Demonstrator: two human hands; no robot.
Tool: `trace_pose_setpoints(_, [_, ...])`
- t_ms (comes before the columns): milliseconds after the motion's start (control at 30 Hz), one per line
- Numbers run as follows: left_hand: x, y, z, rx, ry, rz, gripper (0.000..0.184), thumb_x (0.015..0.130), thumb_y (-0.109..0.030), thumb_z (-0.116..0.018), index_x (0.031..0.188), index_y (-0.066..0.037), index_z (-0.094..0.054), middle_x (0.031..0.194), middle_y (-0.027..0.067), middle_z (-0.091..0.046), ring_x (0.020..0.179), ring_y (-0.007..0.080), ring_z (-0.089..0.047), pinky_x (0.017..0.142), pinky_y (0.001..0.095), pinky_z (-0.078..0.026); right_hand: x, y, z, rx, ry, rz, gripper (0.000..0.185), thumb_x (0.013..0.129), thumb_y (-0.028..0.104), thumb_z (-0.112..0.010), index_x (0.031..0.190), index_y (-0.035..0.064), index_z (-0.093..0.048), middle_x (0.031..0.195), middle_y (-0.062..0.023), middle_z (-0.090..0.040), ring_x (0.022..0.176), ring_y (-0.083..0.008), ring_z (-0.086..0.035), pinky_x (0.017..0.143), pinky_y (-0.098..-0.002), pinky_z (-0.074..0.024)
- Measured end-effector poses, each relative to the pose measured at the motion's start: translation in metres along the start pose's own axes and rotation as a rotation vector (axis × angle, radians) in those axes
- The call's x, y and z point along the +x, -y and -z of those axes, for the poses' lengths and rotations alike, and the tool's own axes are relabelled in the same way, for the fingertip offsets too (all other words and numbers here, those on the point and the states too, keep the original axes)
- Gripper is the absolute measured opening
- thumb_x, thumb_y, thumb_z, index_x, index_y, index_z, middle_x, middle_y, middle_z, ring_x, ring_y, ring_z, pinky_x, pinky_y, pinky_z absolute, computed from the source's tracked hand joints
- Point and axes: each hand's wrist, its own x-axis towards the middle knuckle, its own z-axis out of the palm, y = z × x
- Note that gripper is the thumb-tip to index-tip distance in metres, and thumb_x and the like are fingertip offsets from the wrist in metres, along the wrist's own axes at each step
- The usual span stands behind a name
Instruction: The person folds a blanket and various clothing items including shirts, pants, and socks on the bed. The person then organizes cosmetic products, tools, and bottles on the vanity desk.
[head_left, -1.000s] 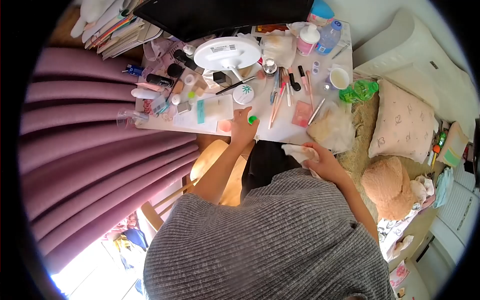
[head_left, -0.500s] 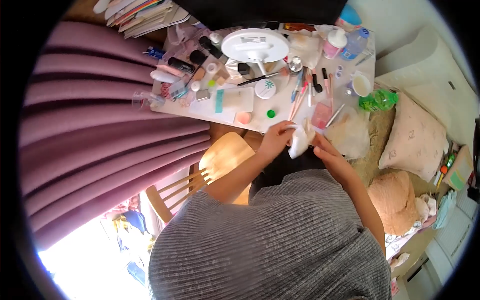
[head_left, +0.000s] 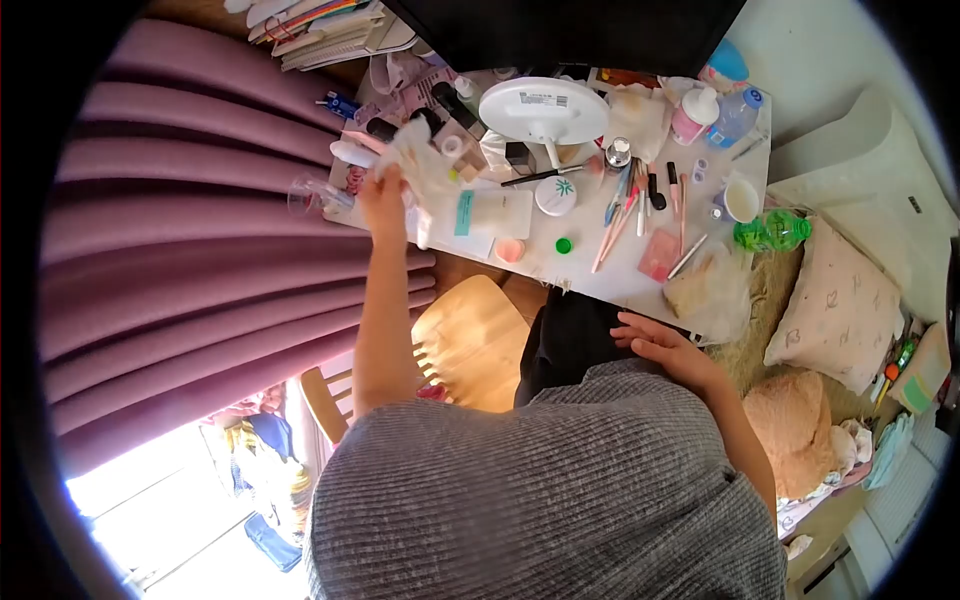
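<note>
My left hand (head_left: 383,205) is closed on a crumpled white tissue (head_left: 424,170) over the left part of the white table (head_left: 610,275). The tissue hides some small bottles and jars. Near the front edge, my right hand (head_left: 665,345) is empty with its fingers apart, above my dark trousers. Between the hands lie a teal-banded white packet (head_left: 495,212), a peach round item (head_left: 509,250) and a green cap (head_left: 563,245). A round white jar (head_left: 556,196) sits behind them, below a round white mirror (head_left: 543,110) on a stand.
Makeup brushes (head_left: 620,215), a pink palette (head_left: 659,254) and a plastic bag (head_left: 715,290) are on the right. A cup (head_left: 740,200), a green bottle (head_left: 773,231) and a blue bottle (head_left: 735,118) stand or lie beyond. A wooden chair (head_left: 470,340) is below the table's edge.
The tissue has passed from my right hand to my left, which has let go of the green cap and moved left. My right hand has opened. The view has shifted.
</note>
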Motion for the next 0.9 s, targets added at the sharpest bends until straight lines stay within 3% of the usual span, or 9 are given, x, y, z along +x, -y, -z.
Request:
trace_pose_setpoints(300, [0.14,0.0,-0.024,-0.098,0.011,-0.253,0.019,0.085,-0.008,-0.054,0.101,0.0,-0.057,0.082,0.0029,-0.057,0.068,0.0084,-0.052,0.059,0.0193,-0.044,-0.004,0.0,0.004,-0.012,0.0,0.027,0.053,0.089,0.019,-0.051,0.135,0.0021,-0.031,0.126,-0.0135,-0.048,0.111,-0.0167,-0.047,0.095,-0.0281,-0.0346])
trace_pose_setpoints(400, [0.151,0.012,-0.032,0.251,0.11,-0.146,0.034,0.083,-0.006,-0.055,0.117,-0.004,-0.052,0.084,0.0023,-0.058,0.066,0.0086,-0.051,0.056,0.0189,-0.042,-0.008,0.001,0.005,-0.011,-0.009,0.038,0.053,0.089,0.019,-0.052,0.135,0.0017,-0.03,0.126,-0.0136,-0.048,0.111,-0.0166,-0.048,0.095,-0.0282,-0.0348])
trace_pose_setpoints(433, [0.147,0.015,-0.038,0.188,0.142,-0.034,0.05,0.077,-0.011,-0.06,0.123,0.001,-0.046,0.081,0.0026,-0.057,0.067,0.0107,-0.05,0.063,0.023,-0.042,-0.009,-0.001,0.006,-0.008,-0.013,0.046,0.054,0.089,0.02,-0.052,0.135,0.0017,-0.03,0.126,-0.0135,-0.048,0.111,-0.0165,-0.048,0.095,-0.0283,-0.0349])
trace_pose_setpoints(467, [0.142,0.016,-0.037,0.357,0.28,0.085,0.055,0.076,-0.012,-0.061,0.127,0.001,-0.043,0.095,0.0092,-0.058,0.082,0.0154,-0.054,0.073,0.0263,-0.044,-0.01,-0.002,0.008,-0.002,-0.019,0.055,0.054,0.089,0.02,-0.052,0.135,0.0018,-0.03,0.126,-0.0135,-0.047,0.11,-0.0164,-0.048,0.095,-0.0284,-0.0351])
trace_pose_setpoints(533, [0.154,0.063,-0.029,0.41,0.257,-0.334,0.051,0.076,-0.011,-0.06,0.123,0.002,-0.045,0.109,0.0158,-0.055,0.095,0.0206,-0.053,0.081,0.0296,-0.043,-0.013,-0.005,0.015,0.009,-0.105,0.101,0.051,0.088,0.018,-0.054,0.132,0.0013,-0.035,0.12,-0.0117,-0.051,0.105,-0.0151,-0.05,0.092,-0.0274,-0.037])
trace_pose_setpoints(567, [0.154,0.067,-0.028,0.445,0.202,-0.362,0.049,0.077,-0.01,-0.059,0.122,0.003,-0.045,0.112,0.0172,-0.053,0.097,0.0228,-0.052,0.083,0.0306,-0.042,-0.016,-0.008,0.02,0.019,-0.156,0.119,0.05,0.087,0.017,-0.055,0.13,0.001,-0.037,0.117,-0.0107,-0.053,0.103,-0.0144,-0.051,0.091,-0.0269,-0.038])
trace_pose_setpoints(667, [0.076,0.029,-0.051,0.375,-0.036,-0.446,0.042,0.077,-0.006,-0.057,0.117,0.004,-0.048,0.111,0.017,-0.052,0.094,0.0262,-0.051,0.083,0.0338,-0.041,-0.025,-0.019,0.047,0.13,-0.402,0.282,0.04,0.084,0.013,-0.058,0.121,0.0009,-0.046,0.104,-0.0063,-0.058,0.093,-0.012,-0.053,0.085,-0.0247,-0.0402])
trace_pose_setpoints(733, [0.007,-0.009,-0.072,0.518,-0.128,-0.498,0.039,0.075,-0.002,-0.058,0.113,0.004,-0.048,0.104,0.0155,-0.05,0.087,0.027,-0.049,0.079,0.0353,-0.041,-0.034,-0.025,0.065,0.149,-0.801,0.359,0.039,0.077,0.011,-0.064,0.112,-0.0003,-0.05,0.096,-0.0047,-0.058,0.087,-0.0115,-0.053,0.081,-0.0237,-0.0406])
trace_pose_setpoints(900, [-0.117,0.015,-0.089,0.636,0.338,-0.599,0.042,0.069,0.001,-0.061,0.108,0.001,-0.046,0.099,0.0159,-0.047,0.079,0.0274,-0.046,0.072,0.0361,-0.04,-0.036,-0.017,0.119,-0.39,-1.53,0.434,0.069,0.067,0.019,-0.076,0.121,-0.002,-0.04,0.111,-0.0138,-0.05,0.101,-0.0203,-0.048,0.089,-0.0315,-0.038])
